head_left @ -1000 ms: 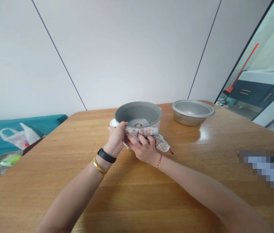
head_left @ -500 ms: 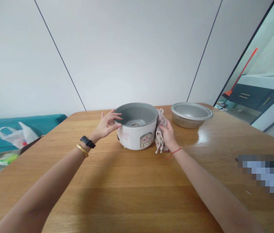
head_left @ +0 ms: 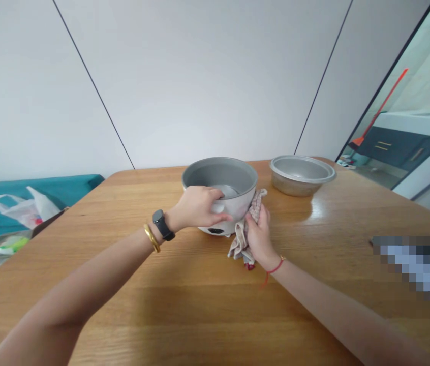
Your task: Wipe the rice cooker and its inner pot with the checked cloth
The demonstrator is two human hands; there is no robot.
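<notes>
A white rice cooker body (head_left: 234,207) with a grey, open inside stands on the wooden table. My left hand (head_left: 202,206) grips its near rim, fingers over the edge and thumb against the outer wall. A small dark oval socket shows low on the side facing me; the front panel is out of sight. My right hand (head_left: 258,234) is closed around a crumpled beige-pink cloth (head_left: 241,244), whose upper end lies against the cooker's right side. Right of the cooker sits a silver metal inner pot (head_left: 299,185).
The wooden table (head_left: 169,315) reaches the pale panelled wall behind. A blurred-out object (head_left: 421,269) lies at the right edge. On the left is a teal sofa (head_left: 73,188) with a white plastic bag (head_left: 22,211). Through the doorway stands an orange broom (head_left: 382,107).
The cooker has turned, swinging its front panel out of view and the socket side toward me. My left hand moved right and closed on the rim. My right hand with the cloth came slightly nearer.
</notes>
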